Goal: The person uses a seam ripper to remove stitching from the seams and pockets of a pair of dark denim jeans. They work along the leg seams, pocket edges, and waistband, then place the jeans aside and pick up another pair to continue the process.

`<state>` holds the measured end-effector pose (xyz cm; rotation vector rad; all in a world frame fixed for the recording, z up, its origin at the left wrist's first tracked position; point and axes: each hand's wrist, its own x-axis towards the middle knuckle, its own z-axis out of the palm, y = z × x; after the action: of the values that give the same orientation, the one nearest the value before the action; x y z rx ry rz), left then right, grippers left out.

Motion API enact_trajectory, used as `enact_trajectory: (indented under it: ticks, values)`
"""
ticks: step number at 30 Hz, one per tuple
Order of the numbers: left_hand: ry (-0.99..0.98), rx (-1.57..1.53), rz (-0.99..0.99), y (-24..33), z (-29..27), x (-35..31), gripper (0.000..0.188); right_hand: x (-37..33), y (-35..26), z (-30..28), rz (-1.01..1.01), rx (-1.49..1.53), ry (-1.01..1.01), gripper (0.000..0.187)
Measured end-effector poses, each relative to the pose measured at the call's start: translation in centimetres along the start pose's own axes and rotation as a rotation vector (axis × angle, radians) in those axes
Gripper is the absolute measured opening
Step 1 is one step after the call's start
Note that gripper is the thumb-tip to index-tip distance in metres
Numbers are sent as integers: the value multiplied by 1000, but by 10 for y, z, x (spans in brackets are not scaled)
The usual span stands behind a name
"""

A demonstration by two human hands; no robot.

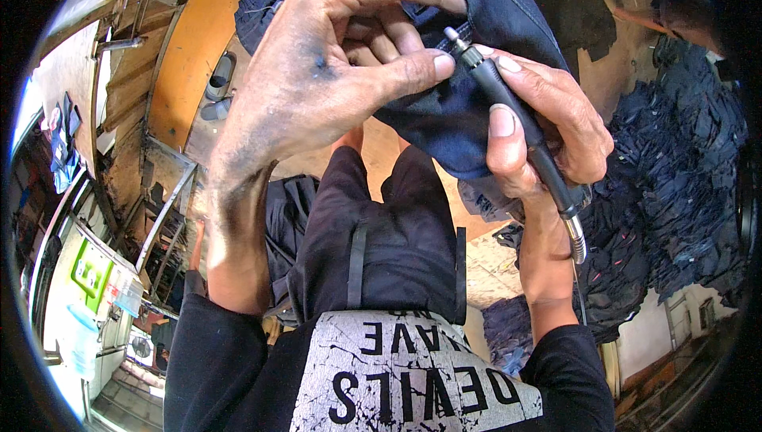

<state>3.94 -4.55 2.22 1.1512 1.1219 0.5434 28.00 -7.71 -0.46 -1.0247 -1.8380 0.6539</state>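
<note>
My right hand [548, 110] grips a slim black rotary handpiece [512, 98] with a metal collar and a small pale tip pointing up and left. A flexible metal-sleeved cable runs down from its lower end. The tip is close to a seam of dark blue jeans [452, 126], spread out in front of me; I cannot tell whether it touches them. Over the jeans, my left hand [325, 67] has its thumb and index finger apart in a curve, the other fingers bent inward. Its thumb tip is beside the tool's tip. Dark smudges mark the left hand.
A large heap of dark garments [667, 170] lies at the right. Dark cloth [290, 217] is beside my leg. Sandals [221, 86] rest near an orange-brown board [194, 59] at the left. Farther left are metal frames and a green plastic item [90, 275].
</note>
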Motion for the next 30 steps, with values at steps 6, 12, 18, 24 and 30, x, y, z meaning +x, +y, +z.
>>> enact_trajectory:
  ticks: [6, 12, 18, 24, 30]
  values:
    - [6, 10, 25, -2, 0, -2, 47, 1, -3, 0, 18, 7, -15, 27]
    - [-1, 3, 35, 0, 1, -1, 45, -4, -8, -7, 72, 36, -59, 33]
    - [69, -24, 6, 1, 9, 0, 43, 2, -21, -6, 293, 172, 137, 36]
    - [101, 101, 84, -3, 9, 0, 47, 12, -40, -6, 380, 96, 12, 23]
    - [95, 89, 45, -3, 10, -2, 49, 24, -49, -6, 394, 6, -91, 30]
